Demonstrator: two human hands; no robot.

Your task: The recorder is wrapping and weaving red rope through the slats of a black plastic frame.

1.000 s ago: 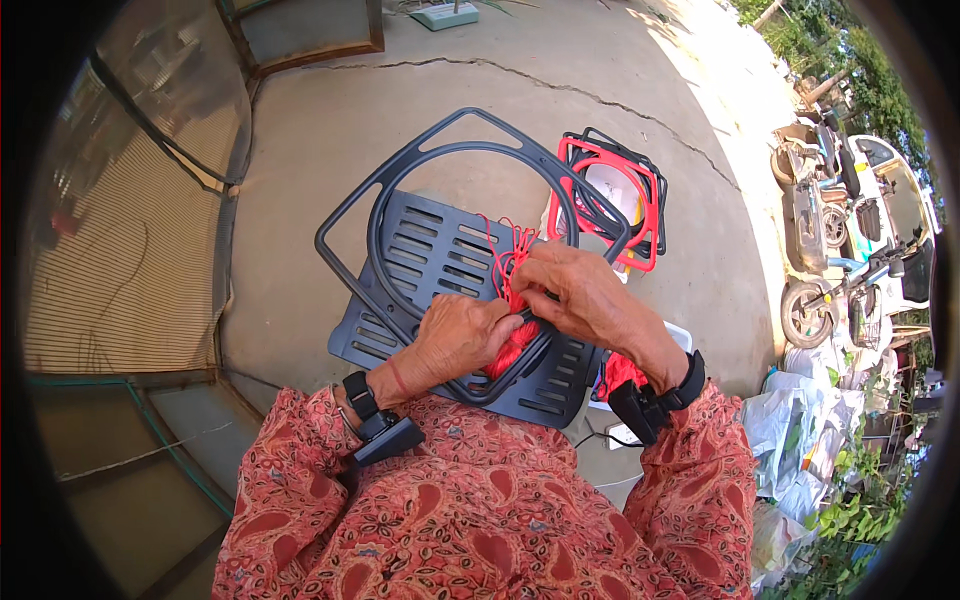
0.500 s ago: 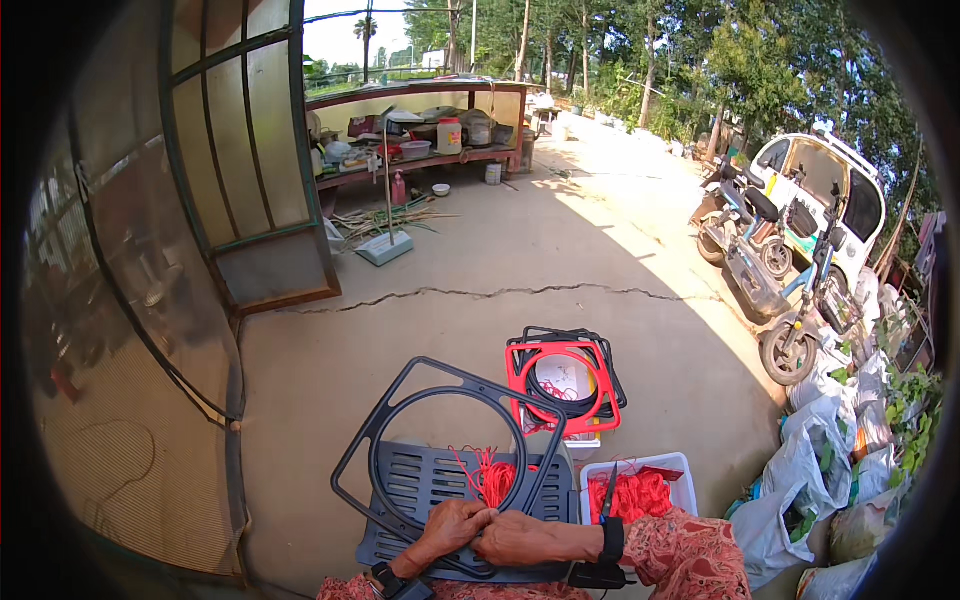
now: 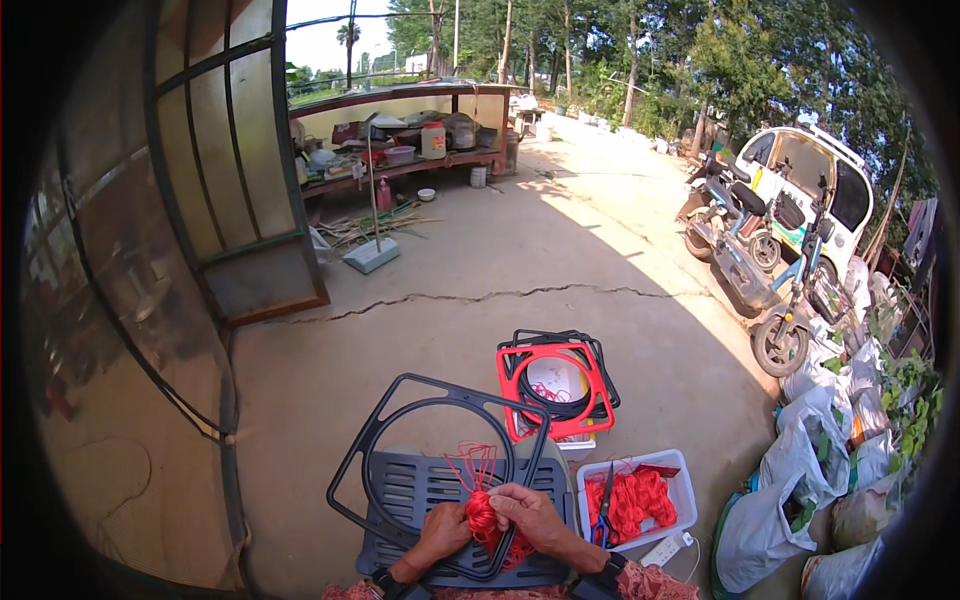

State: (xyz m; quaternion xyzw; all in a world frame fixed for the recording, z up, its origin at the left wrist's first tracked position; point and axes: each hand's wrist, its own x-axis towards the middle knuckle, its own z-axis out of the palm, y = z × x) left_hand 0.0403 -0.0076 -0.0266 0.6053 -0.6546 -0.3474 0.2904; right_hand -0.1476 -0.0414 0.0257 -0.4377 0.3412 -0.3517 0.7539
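Note:
Just above the lower part of a black plastic frame with a round ring (image 3: 457,389), a bundle of thin red cord (image 3: 482,512) is gathered between my hands. My left hand (image 3: 443,532) closes around its left side. With thumb and fingertips, my right hand (image 3: 532,517) pinches the cord at its right side. Loose red strands stick up from the bundle inside the ring. The frame rests over a dark grey slatted plastic surface (image 3: 400,480) in front of me. Part of the frame's lower edge is hidden by my hands.
Right of the slatted surface stands a white bin (image 3: 684,490) of red cord, with scissors (image 3: 604,515) in it. Beyond are stacked red and black frames (image 3: 606,385). A white power strip (image 3: 665,550) lies near the bin. White sacks (image 3: 755,530) line the right, below parked scooters (image 3: 780,345).
Both hands have left the frame's lower edge and now hold the red cord bundle, which lay inside the ring. My right forearm has come nearer, uncovering the scissors. The whole view has shifted slightly.

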